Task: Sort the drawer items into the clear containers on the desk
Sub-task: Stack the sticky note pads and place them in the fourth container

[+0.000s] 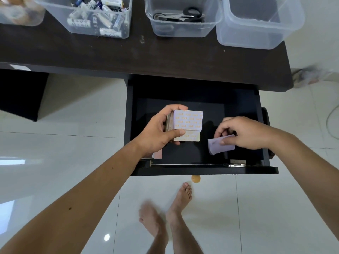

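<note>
gripping card stack [188,123], left hand [157,132]

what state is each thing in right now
drawer: pulled open
left hand: grips a stack of cards
right hand: pinches one card
battery container: part filled
scissors container: holds scissors
far right container: looks empty

Home room, shown by bare feet [166,215] on glossy white floor tiles [73,125], a dark tabletop [128,54] with an open drawer [201,169], and plastic containers [183,17] of household oddments.
</note>
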